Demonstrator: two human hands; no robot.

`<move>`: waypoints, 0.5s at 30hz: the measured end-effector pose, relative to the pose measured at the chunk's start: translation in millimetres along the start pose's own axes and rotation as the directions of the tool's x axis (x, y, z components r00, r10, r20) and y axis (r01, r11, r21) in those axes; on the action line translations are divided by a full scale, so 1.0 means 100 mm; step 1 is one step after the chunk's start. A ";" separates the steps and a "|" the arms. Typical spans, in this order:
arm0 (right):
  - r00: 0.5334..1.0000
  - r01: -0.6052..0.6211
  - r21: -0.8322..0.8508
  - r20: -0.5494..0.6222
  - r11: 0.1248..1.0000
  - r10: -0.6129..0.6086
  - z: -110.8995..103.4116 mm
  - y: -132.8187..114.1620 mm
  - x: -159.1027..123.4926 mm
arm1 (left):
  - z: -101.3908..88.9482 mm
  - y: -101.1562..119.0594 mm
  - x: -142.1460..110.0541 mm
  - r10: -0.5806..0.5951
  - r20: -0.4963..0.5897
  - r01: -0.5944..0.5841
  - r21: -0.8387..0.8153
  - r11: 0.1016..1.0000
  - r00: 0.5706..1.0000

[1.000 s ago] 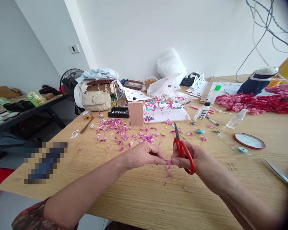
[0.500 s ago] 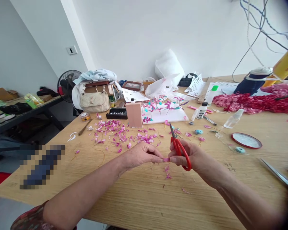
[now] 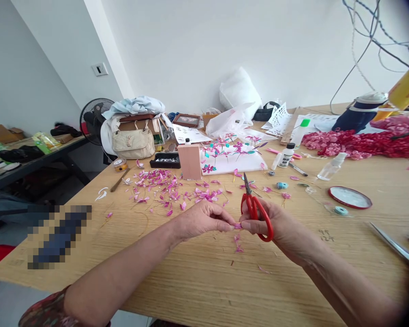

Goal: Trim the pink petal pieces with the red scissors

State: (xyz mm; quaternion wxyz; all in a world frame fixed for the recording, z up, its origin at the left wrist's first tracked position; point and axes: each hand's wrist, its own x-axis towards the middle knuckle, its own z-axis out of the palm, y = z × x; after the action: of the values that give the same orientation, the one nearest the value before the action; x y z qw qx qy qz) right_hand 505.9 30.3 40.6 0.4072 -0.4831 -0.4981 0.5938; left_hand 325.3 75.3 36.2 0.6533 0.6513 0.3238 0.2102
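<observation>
Between the fingertips of both hands is a small pink petal piece [image 3: 237, 225]. My left hand [image 3: 209, 220] pinches its left end, thumb against forefinger. My right hand [image 3: 267, 220] pinches the other end and also carries red-handled scissors [image 3: 254, 206], their blades pointing up and away from me. Just below the fingers, pink petal bits [image 3: 237, 245] lie on the wooden table [image 3: 191, 281]. Beyond my left hand spreads a loose heap of pink petals [image 3: 160, 184]. How the fingertips grip the piece is partly hidden.
A pinkish block [image 3: 190, 162] stands behind the petals, beside a white foam piece [image 3: 231, 161] stuck with wire flowers. To the right are a black-capped bottle [image 3: 286, 156], a spray bottle [image 3: 332, 167], a red-rimmed round lid [image 3: 350, 197] and large metal scissors [image 3: 395, 247].
The view has shifted slightly. Both hands keep their pinch on the pink petal piece, with only small finger movements, and the scissors stay in the right hand.
</observation>
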 end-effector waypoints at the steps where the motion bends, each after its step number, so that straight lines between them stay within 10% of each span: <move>1: 1.000 0.003 -0.001 0.007 1.000 -0.003 -0.01 0.01 0.00 | 0.00 0.00 0.00 -0.004 -0.007 0.004 -0.010 1.000 1.000; 15: 0.999 -0.008 -0.102 0.036 0.995 0.012 -0.07 0.01 0.04 | 0.01 -0.13 0.08 -0.055 -0.015 0.057 0.114 0.992 0.998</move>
State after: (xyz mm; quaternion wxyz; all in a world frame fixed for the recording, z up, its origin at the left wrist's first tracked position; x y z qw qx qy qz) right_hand 512.3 35.0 38.5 0.3697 -0.4948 -0.5327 0.5785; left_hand 329.6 79.9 22.6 0.6185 0.6771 0.3573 0.1767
